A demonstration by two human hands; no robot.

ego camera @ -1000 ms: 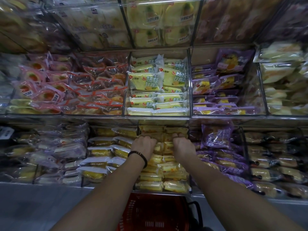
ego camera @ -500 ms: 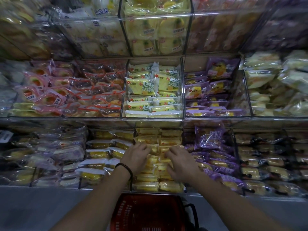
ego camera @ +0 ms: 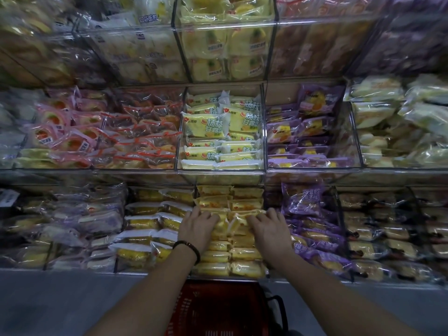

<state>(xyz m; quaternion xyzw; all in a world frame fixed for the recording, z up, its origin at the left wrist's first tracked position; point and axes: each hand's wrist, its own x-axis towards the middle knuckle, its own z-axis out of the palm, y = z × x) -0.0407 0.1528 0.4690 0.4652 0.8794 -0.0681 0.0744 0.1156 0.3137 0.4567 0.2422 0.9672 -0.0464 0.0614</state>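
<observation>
At the far left of the clear-walled shelf, pink-wrapped round cakes (ego camera: 60,132) fill an upper bin. Pale bread packets in clear film (ego camera: 80,214) lie heaped in the bin beneath. Next along, red-trimmed clear packets (ego camera: 145,134) sit above, with white-ended yellow cake packets (ego camera: 148,223) stacked in two columns below.

The left hand (ego camera: 196,229), a dark beaded bracelet (ego camera: 188,248) round its wrist, lies on the stacked yellow cake packets (ego camera: 244,253) in the lower middle bin. Its grip is open: the fingers are spread and laid nearly flat on the upper wrappers, and no pinch on any packet can be seen. These yellow packets stand in two columns side by side, from the back of the bin to its front edge. They sit directly under a bin of yellow-green packets printed with large white characters (ego camera: 211,127). Below the shelf edge, between the two forearms, sits a red plastic shopping basket (ego camera: 218,309).

The right hand (ego camera: 270,231) rests on the right column of the same yellow packets, near the left hand but apart from it. Its grip is likewise open, fingers stretched over the wrappers. Just beside its outer edge begin the purple-wrapped packets (ego camera: 308,202) of the neighbouring bin. At the far right, brown cakes in clear wrap (ego camera: 378,229) fill the lower bins, with cream-coloured bread packets (ego camera: 397,122) above them.
</observation>
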